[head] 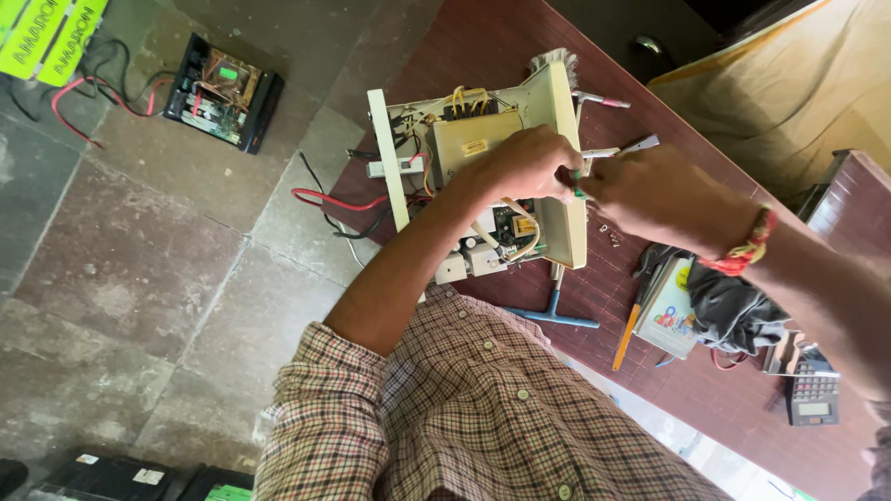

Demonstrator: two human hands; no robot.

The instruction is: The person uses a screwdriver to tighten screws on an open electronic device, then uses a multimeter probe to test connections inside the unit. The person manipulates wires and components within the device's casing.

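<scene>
An opened cream-coloured electronic unit (561,111) lies on its side on the dark red table (520,46), showing a circuit board, yellow wires and a metal block. My left hand (524,165) reaches over the unit from below. Its fingertips are pinched at the casing's right edge. My right hand (650,190), with a red thread band at the wrist, comes in from the right and meets it there. A small green piece (577,191) shows between the fingertips of both hands. What it is stays hidden by the fingers.
A blue T-handled tool (557,311), loose screws (609,232), an orange pencil (626,339), a notebook (666,320), a dark cloth (733,311) and a calculator (814,394) lie on the table. Red and black cables (334,202) hang toward the stone floor, where another open black unit (223,88) sits.
</scene>
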